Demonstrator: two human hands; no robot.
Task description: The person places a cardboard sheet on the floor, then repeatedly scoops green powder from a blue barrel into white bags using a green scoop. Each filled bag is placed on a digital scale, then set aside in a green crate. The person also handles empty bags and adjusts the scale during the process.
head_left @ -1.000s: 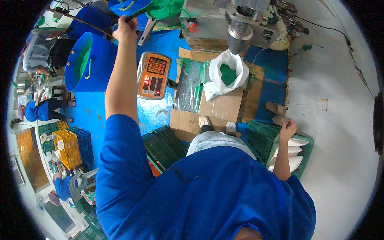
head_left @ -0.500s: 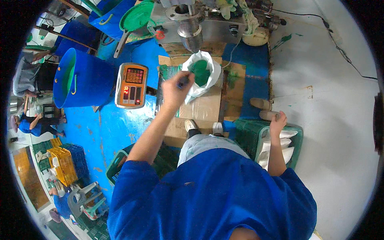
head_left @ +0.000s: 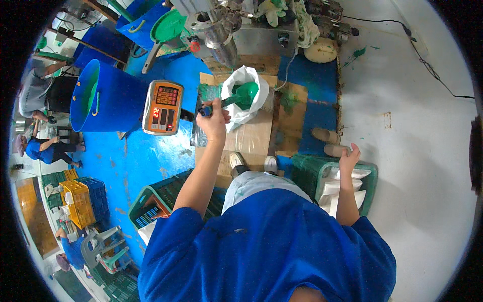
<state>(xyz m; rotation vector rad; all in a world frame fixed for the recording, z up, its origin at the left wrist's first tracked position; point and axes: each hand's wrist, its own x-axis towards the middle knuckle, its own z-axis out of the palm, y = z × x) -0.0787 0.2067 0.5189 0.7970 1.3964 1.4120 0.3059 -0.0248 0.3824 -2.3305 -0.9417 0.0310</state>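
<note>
My left hand [head_left: 215, 123] is closed around the dark handle of a scoop [head_left: 245, 93] coated in green. The scoop's head lies over the mouth of an open white bag [head_left: 264, 90], with green material visible inside. This bag stands on a brown cardboard sheet [head_left: 251, 138], below a metal machine nozzle [head_left: 221, 50]. Out to the right, my right hand [head_left: 349, 160] has its fingers apart and holds nothing. It hovers near the edge of a green crate [head_left: 372, 186] containing several white packets [head_left: 334, 187].
Left of the bag is an orange scale display [head_left: 163, 108] with lit digits. Beyond it stands a big blue tub [head_left: 118, 98]. A pan of green material [head_left: 170, 26] sits at the back. Another green crate [head_left: 146, 194] is by my left side. Other people [head_left: 48, 148] are at the far left.
My left hand has drawn back to the left, and the scoop's green head now shows over the bag. The scale's lit digits differ. My right hand stays by the crate.
</note>
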